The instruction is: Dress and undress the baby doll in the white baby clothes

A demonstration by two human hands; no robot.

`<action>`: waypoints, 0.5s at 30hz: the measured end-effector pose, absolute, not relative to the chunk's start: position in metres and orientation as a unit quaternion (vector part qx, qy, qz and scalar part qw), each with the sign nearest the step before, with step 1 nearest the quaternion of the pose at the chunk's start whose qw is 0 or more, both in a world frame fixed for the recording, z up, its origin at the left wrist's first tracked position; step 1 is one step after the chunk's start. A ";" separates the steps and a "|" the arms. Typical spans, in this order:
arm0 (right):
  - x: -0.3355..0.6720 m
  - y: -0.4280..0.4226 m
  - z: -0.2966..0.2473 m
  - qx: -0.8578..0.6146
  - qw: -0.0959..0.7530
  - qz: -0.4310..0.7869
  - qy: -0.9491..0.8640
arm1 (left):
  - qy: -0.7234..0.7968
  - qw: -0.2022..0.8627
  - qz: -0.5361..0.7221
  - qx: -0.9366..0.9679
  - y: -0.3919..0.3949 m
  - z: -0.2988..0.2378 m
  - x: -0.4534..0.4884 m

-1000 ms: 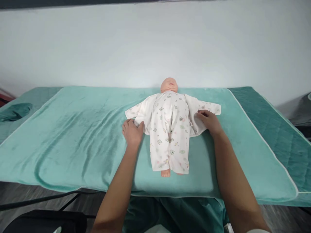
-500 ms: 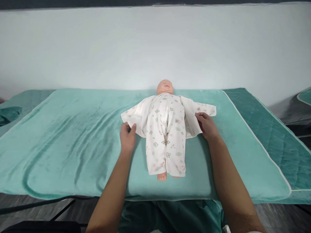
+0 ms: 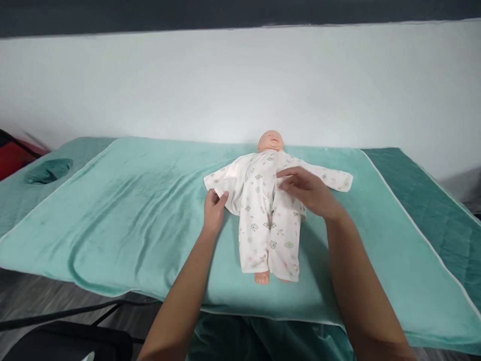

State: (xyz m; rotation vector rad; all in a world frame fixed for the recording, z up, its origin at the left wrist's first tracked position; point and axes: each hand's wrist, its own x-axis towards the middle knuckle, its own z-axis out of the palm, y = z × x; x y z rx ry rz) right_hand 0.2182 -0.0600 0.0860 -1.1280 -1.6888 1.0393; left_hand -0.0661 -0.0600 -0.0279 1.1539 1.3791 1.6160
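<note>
A baby doll (image 3: 270, 141) lies on its back on a teal towel (image 3: 131, 215), dressed in a white printed romper (image 3: 268, 220) with its front flaps spread out sideways. My left hand (image 3: 214, 206) pinches the lower edge of the left flap. Closed on the right flap, my right hand (image 3: 306, 191) carries the cloth over the doll's belly. One bare foot (image 3: 262, 277) pokes out of the romper's leg at the near end.
The towel covers a padded table with a darker quilted teal cover (image 3: 424, 185) showing at the right. A small round dark green cushion (image 3: 48, 170) lies at the far left. A white wall runs behind. A black cable (image 3: 56, 313) and dark floor show below the near edge.
My right hand has moved left from the doll's right side, drawing the right flap across the body. My left hand has closed on the left flap's edge. The camera has shifted a little.
</note>
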 end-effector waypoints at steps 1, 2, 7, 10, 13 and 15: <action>0.214 -0.061 0.093 -0.445 0.371 0.418 -0.700 | 0.531 0.360 0.625 0.444 -0.061 -0.027 -0.066; 0.212 -0.060 0.097 -0.447 0.356 0.418 -0.707 | 0.527 0.368 0.625 0.443 -0.062 -0.025 -0.066; 0.215 -0.037 0.091 -0.478 0.489 0.391 -0.616 | 0.509 0.403 0.619 0.442 -0.060 -0.018 -0.063; 0.211 -0.008 0.082 -0.535 0.511 0.305 -0.600 | 0.475 0.433 0.655 0.397 -0.058 -0.002 -0.050; 0.197 0.020 0.076 -0.589 0.474 0.212 -0.620 | 0.459 0.399 0.642 0.467 -0.067 0.022 -0.027; 0.185 0.032 0.072 -0.611 0.442 0.162 -0.637 | 0.442 0.336 0.553 0.622 -0.079 0.035 -0.011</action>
